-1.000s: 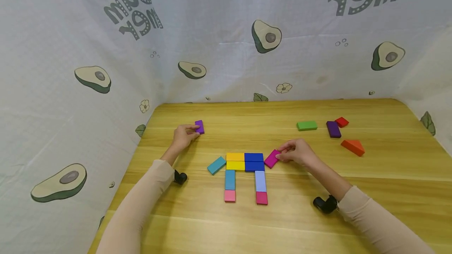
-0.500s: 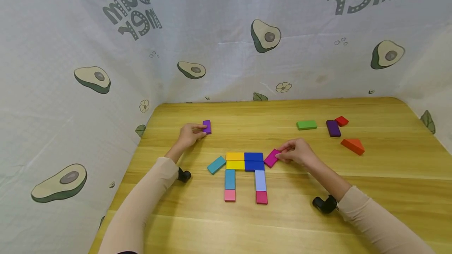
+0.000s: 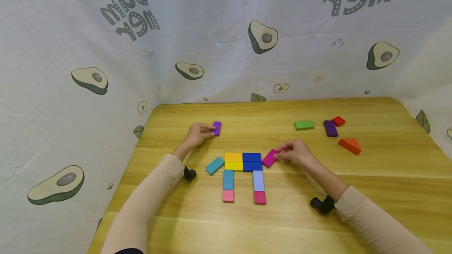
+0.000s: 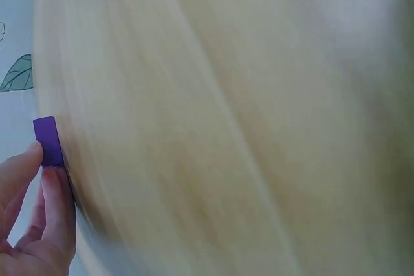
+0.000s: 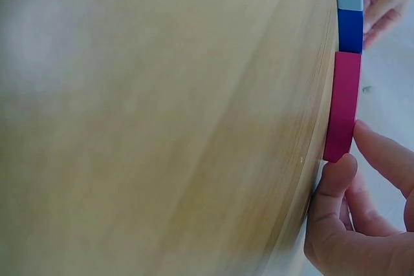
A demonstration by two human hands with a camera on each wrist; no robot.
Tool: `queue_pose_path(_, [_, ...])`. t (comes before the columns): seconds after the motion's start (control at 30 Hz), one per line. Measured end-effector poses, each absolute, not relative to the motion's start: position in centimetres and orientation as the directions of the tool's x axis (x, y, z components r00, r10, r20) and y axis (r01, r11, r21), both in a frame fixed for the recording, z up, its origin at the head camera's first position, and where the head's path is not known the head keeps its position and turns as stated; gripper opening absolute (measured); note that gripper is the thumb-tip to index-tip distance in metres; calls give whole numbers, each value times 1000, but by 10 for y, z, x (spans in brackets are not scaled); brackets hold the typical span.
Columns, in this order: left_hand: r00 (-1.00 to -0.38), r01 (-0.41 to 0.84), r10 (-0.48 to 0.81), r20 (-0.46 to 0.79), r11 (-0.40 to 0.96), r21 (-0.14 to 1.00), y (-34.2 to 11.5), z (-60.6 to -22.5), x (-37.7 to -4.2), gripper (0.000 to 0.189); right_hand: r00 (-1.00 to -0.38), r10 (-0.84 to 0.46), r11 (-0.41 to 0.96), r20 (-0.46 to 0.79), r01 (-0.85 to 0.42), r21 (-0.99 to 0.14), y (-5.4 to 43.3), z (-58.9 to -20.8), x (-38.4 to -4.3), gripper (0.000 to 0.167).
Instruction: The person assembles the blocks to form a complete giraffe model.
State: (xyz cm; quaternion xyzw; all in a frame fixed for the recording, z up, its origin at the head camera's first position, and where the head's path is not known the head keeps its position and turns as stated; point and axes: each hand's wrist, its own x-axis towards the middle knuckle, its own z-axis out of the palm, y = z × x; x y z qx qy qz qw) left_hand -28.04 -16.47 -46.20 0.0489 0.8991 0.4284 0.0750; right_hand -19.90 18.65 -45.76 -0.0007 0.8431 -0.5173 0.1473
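Avocado-print cloth [image 3: 226, 62] hung behind a wooden worktop [image 3: 197, 222]. At its left, beyond the yellow blocks [image 3: 233, 161] and apart from them, the left hand [image 3: 197, 134] had its fingers clamped on a purple block [image 3: 218, 128]. The right hand [image 3: 296, 153] pinched a magenta block [image 3: 270, 158], slanted just beside the blue blocks [image 3: 252, 162]. Farther right lay a green block [image 3: 304, 125] and an orange triangular block [image 3: 350, 146].

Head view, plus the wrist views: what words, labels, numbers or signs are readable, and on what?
"Sum / mer" (mirrored): white cloth, left side.
"mer" (mirrored): same cloth, right side; line above cut off by frame.
Elsewhere, purple block and magenta block included: no readable text, wrist views too.
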Motion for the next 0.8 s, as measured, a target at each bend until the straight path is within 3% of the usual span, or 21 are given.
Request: queue_pose_path(0.8, [-915,153,383,-126,619,770,-105,-457,-291,25,-949,-159,450,-272,175,-875,188,-456,-198,25])
